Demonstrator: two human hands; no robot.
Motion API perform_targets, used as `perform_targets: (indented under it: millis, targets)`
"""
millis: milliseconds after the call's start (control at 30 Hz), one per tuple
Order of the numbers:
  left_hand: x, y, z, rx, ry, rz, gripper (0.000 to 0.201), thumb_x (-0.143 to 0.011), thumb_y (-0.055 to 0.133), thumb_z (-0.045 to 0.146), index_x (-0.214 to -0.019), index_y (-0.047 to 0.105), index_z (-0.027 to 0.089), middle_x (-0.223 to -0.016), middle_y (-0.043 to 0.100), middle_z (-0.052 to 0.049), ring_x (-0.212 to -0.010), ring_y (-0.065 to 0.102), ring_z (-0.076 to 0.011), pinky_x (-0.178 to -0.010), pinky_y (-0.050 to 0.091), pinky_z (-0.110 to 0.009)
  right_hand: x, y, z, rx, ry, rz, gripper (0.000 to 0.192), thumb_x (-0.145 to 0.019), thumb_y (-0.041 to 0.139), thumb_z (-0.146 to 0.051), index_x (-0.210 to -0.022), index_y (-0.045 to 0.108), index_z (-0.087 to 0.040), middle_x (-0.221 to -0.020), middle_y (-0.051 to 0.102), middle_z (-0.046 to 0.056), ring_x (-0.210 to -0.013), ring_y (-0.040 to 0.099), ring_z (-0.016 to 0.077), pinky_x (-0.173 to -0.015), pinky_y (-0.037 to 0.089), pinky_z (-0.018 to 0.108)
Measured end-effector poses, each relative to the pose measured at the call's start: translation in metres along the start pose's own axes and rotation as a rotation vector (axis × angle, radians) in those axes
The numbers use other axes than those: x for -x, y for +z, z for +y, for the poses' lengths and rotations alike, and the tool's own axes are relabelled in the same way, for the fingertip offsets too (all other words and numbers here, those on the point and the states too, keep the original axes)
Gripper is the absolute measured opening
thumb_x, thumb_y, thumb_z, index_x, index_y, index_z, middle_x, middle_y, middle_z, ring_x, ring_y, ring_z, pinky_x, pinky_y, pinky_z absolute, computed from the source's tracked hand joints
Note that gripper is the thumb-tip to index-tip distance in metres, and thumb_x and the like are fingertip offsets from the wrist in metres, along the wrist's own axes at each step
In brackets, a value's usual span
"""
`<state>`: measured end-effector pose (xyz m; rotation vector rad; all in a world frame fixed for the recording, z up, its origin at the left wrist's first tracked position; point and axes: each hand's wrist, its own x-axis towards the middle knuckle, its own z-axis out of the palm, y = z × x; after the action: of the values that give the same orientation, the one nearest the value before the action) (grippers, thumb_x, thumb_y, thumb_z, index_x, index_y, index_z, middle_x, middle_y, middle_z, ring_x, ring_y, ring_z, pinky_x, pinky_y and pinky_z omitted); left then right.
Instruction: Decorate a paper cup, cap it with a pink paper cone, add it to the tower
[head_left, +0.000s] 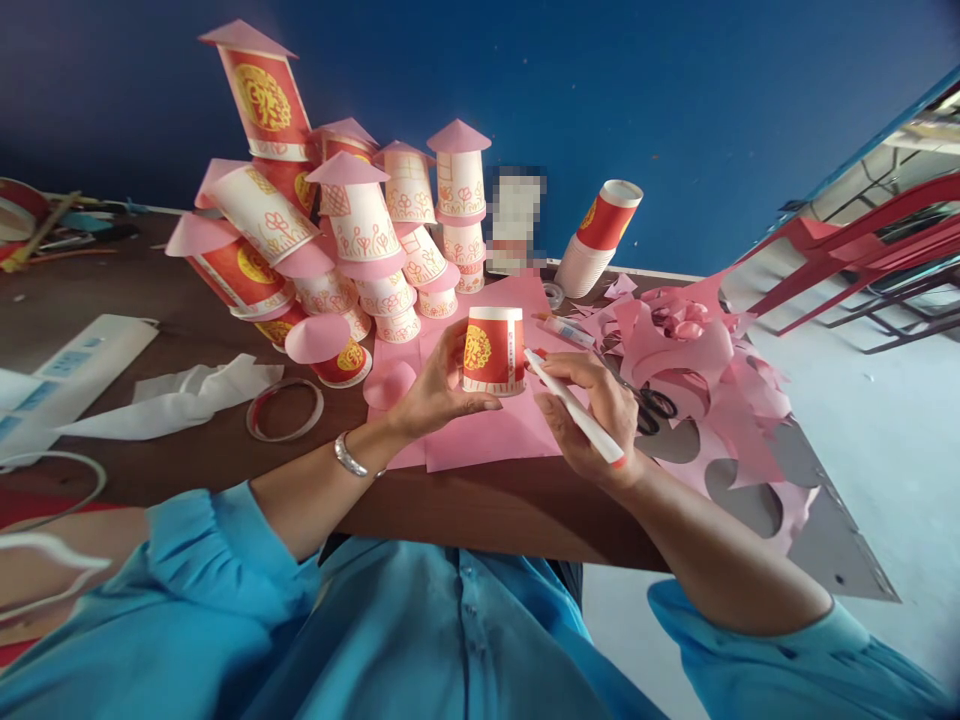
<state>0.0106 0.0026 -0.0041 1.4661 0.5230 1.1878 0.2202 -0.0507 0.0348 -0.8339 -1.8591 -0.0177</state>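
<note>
A red paper cup (504,352) with a gold emblem and a white band of short red strokes is held upside down in my left hand (439,385), fingers behind it and thumb along its lower edge. My right hand (596,410) grips a white marker (576,408) with a red end, its tip close to the cup's right side. Whether the tip touches the cup I cannot tell. Beneath both hands lie pink paper sheets (480,437). A pink paper disc or cone (391,385) rests beside my left wrist.
Several decorated cup towers (364,225) with pink cone roofs stand at the back left. A cup stack (589,262) leans behind my right hand. Pink paper scraps (675,345) and black scissors (655,408) lie right; a tape roll (285,410) lies left. A blue wall (675,100) borders the table.
</note>
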Motion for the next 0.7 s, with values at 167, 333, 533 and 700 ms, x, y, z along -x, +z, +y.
perform_targets:
  millis: [167, 333, 533, 700]
  targets:
    - [0.000, 0.000, 0.000, -0.059, -0.012, 0.012, 0.090, -0.065, 0.098, 0.041, -0.142, 0.052, 0.027, -0.141, 0.060, -0.014, -0.132, 0.058, -0.0372, -0.112, 0.050, -0.054, 0.005, -0.001, 0.002, -0.010, 0.032, -0.011, 0.028, -0.103, 0.062, -0.037, -0.127, 0.059, -0.024, -0.108, 0.077, 0.009, -0.100, 0.078, 0.0236, -0.081, 0.066, 0.036]
    - [-0.001, -0.002, -0.007, 0.023, -0.044, 0.001, 0.080, -0.069, 0.096, 0.039, -0.137, 0.056, 0.026, -0.137, 0.063, -0.012, -0.122, 0.065, -0.0318, -0.105, 0.055, -0.048, 0.008, -0.001, 0.004, -0.048, 0.097, -0.004, 0.037, -0.105, 0.057, -0.050, -0.131, 0.058, -0.024, -0.115, 0.076, 0.011, -0.095, 0.079, 0.0234, -0.079, 0.066, 0.037]
    - [-0.002, -0.005, -0.012, 0.065, -0.029, 0.017, 0.085, -0.070, 0.096, 0.035, -0.143, 0.053, 0.027, -0.148, 0.058, -0.013, -0.136, 0.058, -0.0335, -0.113, 0.050, -0.049, 0.007, -0.002, 0.003, -0.057, 0.103, -0.013, 0.033, -0.105, 0.057, -0.045, -0.132, 0.057, -0.026, -0.115, 0.076, 0.010, -0.099, 0.078, 0.0236, -0.079, 0.067, 0.038]
    - [-0.003, 0.000, 0.001, 0.126, -0.135, -0.106, 0.068, -0.085, 0.085, 0.034, -0.144, 0.053, 0.024, -0.146, 0.061, -0.015, -0.139, 0.058, -0.0351, -0.114, 0.050, -0.052, 0.005, -0.003, 0.003, -0.009, 0.070, 0.007, 0.026, -0.104, 0.060, -0.037, -0.127, 0.059, -0.025, -0.111, 0.078, 0.009, -0.100, 0.078, 0.0244, -0.081, 0.066, 0.039]
